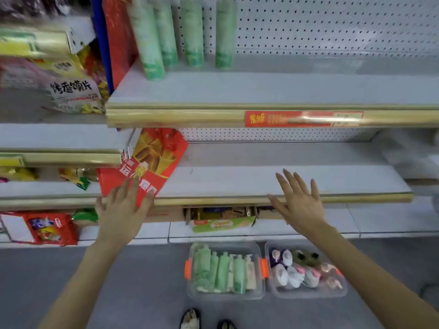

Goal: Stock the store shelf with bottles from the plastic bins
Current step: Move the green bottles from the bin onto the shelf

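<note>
Head view, person facing the shelving.

Hands: both empty, well apart. Left hand [121,210] at 8 o'clock of frame, fingers straight, tips apparently resting on the lower corner of a red carton [152,162] that leans on the middle shelf [285,179]. Right hand [298,200] at 4 o'clock of centre, fingers spread, over the front lip of that shelf; cannot tell if it touches.

Stock: four green bottles [192,32] stand upright in a row at 12 o'clock on the upper shelf [285,89], with bare board to their right. More green bottles [222,269] lie packed side by side in the left bin [225,295] on the floor at 6 o'clock. The right bin [308,294], touching it at 5 o'clock, holds smaller white and pink containers; blurred, type unclear.

Judgement: the step in hand is reaching down for the next bottle. Early in the task; the bins look nearly full.

Method notes:
- Take a bottle from the edge of the pack, gripping round the mid-body.
- Lift straight up, clear of the bin wall.
- Stand it at 3 o'clock of the row, base flat, before letting go.
- The bottles are tall and narrow, so a nudge likely topples the neighbours.
</note>
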### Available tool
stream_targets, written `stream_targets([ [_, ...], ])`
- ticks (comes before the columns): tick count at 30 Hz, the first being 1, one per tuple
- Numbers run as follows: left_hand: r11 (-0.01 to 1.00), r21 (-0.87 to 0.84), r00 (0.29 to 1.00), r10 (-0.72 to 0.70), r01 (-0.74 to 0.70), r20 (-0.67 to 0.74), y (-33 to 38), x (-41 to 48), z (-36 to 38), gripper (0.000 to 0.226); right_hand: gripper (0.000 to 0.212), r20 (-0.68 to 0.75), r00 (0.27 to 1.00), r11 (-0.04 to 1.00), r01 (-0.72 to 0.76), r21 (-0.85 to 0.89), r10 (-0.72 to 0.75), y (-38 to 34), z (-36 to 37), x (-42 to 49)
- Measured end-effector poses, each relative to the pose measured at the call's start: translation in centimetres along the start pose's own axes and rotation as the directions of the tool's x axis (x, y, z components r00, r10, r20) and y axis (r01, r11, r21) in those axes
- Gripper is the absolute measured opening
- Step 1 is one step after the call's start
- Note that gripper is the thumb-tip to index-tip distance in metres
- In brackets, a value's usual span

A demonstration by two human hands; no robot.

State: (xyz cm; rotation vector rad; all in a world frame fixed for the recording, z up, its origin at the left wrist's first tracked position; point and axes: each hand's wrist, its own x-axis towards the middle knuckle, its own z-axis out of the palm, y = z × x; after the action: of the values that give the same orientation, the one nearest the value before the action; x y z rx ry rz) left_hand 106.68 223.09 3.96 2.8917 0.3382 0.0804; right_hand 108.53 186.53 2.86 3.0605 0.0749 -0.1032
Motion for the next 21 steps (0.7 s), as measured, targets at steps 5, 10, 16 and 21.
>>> stream_targets([
  [5, 0.995, 0.096, 0.996, 0.011, -0.02, 0.086, -1.5, -1.1, 4.3, 0.082, 0.095, 0.102, 0.995, 1.0, 0.002, 0.005, -0.002, -0.1, 5.1, -0.8],
  [10, 0.996, 0.087, 0.982, -0.001, -0.016, 0.188, -3.7, -1.1, 9.5, 0.057, 0.071, 0.19, 0.982, 1.0, -0.008, 0.007, 0.007, -1.4, 11.2, -0.8],
  [16, 0.994, 0.112, 0.942, -0.041, 0.004, 0.334, -6.7, -2.1, 17.5, 0.06, 0.067, 0.361, 0.933, 0.999, -0.011, 0.043, -0.006, -4.0, 19.4, -1.0],
  [21, 0.987, 0.158, 0.915, -0.025, -0.042, 0.403, -8.6, -2.7, 24.9, 0.059, 0.068, 0.436, 0.9, 0.997, -0.027, 0.067, -0.005, -5.9, 26.9, -1.2],
])
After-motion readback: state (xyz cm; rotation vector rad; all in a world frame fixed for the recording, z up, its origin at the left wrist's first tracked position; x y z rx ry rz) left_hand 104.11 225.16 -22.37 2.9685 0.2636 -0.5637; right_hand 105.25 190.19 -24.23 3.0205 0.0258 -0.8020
